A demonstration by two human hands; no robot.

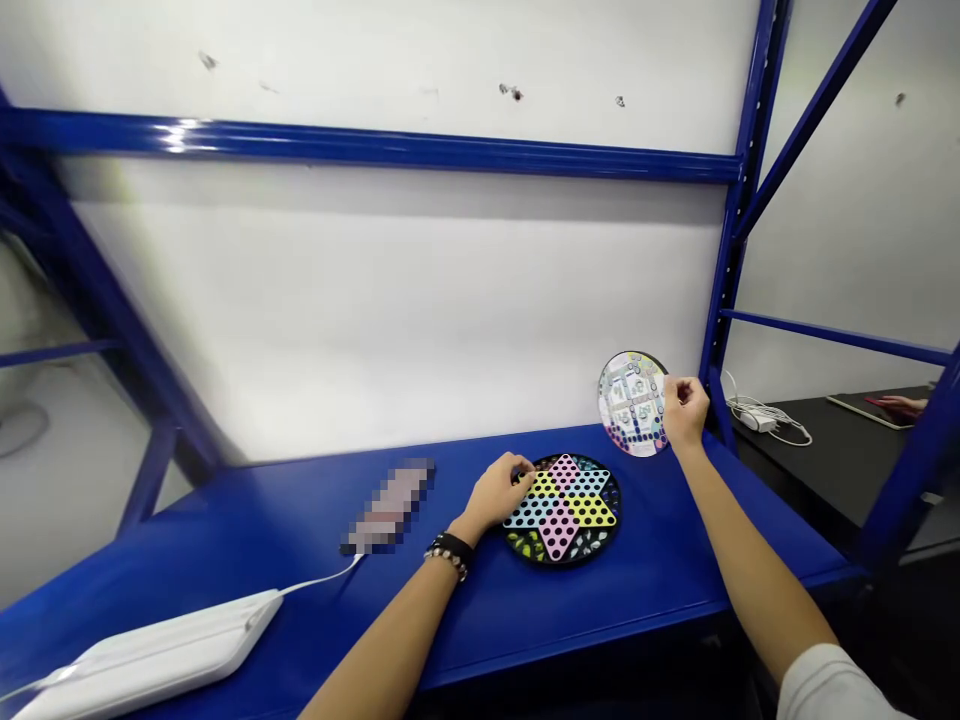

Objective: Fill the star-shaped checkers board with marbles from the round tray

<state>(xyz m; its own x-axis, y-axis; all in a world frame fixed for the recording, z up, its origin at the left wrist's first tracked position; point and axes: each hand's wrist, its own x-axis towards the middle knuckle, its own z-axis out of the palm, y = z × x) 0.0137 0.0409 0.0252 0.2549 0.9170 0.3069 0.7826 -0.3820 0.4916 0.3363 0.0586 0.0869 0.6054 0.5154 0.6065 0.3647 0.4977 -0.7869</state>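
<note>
Well, left hand (491, 495): on the rim of the star-pattern game board (562, 510), grip too hidden to tell.
Right hand (686, 412): narrow grip, holding a round printed game disc (632, 404).
Disc: upright, just above the blue shelf (600, 610), nearer the right hand.

Right hand (686, 412) has little room: blue upright post (724, 300) just beside it, round printed board (632, 404) in its grip. Free worktop (660, 560) between Chinese checkers board (562, 510) and the post, plus a strip along the front edge. Left hand (495, 492) is on the checkers board's rim. Further left, blurred object (388, 506) and white cable (322, 576) obstruct the path to white pad (142, 655). Blue crossbar (360, 145) runs well above the worktop.
</note>
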